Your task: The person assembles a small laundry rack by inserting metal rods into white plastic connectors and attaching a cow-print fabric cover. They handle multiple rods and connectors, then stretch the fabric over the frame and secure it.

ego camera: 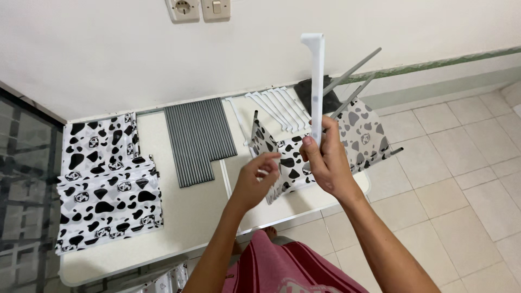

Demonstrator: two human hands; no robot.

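Above the white surface (pixel 190 217), our right hand (pixel 328 163) holds a white plastic bar (pixel 317 81) upright, grip clenched round its lower end; our left hand (pixel 255 182), fingers loosely curled, pinches a small white piece beside it; the cow-print fabric frame (pixel 325 146) with grey rods (pixel 353 70) stands just behind the bar; we judge keeping the bar vertical, lower end steadied, eases alignment; grey tubes (pixel 198 138) lie left of the bar.

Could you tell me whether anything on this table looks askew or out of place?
Mostly tidy: the grey tubes lie in a neat row and the cow-print fabric lies flat. The one irregular spot is the cow-print piece behind the hands, crumpled around grey rods that stick out at angles past the table edge.
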